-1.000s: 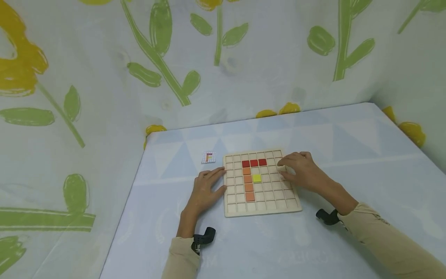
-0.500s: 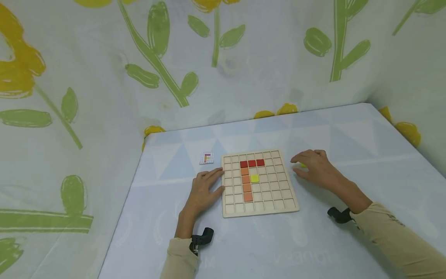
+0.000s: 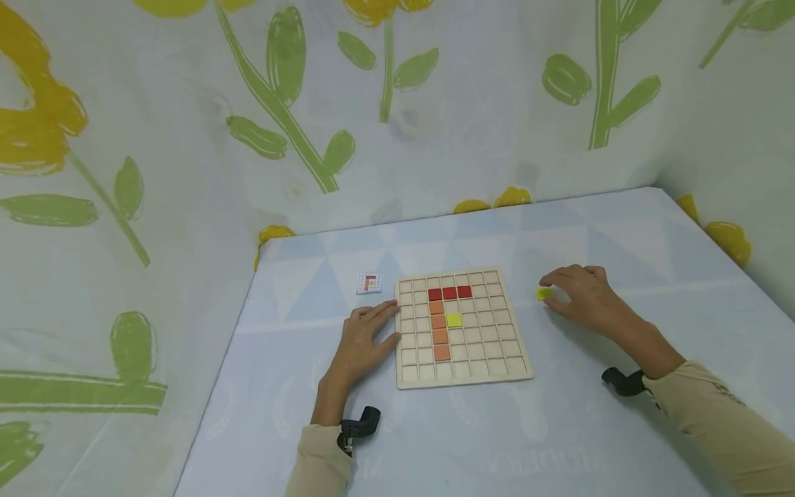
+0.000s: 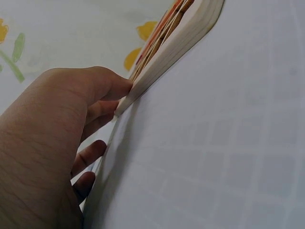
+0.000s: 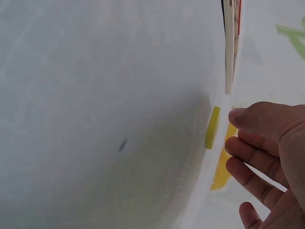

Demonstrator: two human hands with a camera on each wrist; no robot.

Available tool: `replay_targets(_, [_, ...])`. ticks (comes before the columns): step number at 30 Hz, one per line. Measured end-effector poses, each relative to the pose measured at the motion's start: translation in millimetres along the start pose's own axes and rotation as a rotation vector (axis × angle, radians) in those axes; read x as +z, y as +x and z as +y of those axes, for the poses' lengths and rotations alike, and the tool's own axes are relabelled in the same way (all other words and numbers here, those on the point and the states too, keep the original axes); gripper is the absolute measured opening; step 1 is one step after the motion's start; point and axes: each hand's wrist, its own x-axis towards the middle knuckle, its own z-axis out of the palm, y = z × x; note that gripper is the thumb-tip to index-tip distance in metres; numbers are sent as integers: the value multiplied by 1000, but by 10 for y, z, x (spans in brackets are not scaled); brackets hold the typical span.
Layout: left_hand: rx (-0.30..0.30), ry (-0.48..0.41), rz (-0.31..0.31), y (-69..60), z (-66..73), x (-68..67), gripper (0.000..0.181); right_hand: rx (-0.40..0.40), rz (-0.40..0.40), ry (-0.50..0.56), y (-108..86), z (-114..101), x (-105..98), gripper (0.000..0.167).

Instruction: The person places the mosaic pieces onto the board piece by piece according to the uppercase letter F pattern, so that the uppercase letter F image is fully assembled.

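A pale wooden grid board lies on the table with three red tiles in a row, a column of orange tiles and one yellow tile in its cells. My left hand rests at the board's left edge, thumb and fingertips touching its rim in the left wrist view. Right of the board, a loose yellow tile lies on the table. My right hand hovers beside it, thumb and forefinger spread; the right wrist view shows the tile apart from the thumb.
A small pattern card with a coloured grid lies past the board's upper left corner. Behind the pale blue table stands a white wall covering printed with flowers and leaves.
My right hand has moved right, from the board's right edge to beside the loose yellow tile, which has come into sight. My left hand stays at the board's edge.
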Motion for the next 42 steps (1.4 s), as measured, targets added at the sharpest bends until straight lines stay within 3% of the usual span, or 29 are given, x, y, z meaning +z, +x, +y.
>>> replay_targets(12, [-12, -12, -3, 2, 13, -34, 54, 63, -87, -33, 57, 37, 22, 32])
replay_targets(26, [-4, -19, 5, 18, 10, -52, 55, 59, -90, -3, 100, 31, 47, 32])
replay_targets(42, [-16, -9, -8, 9, 5, -9, 54, -88, -6, 56, 89, -184, 42, 24])
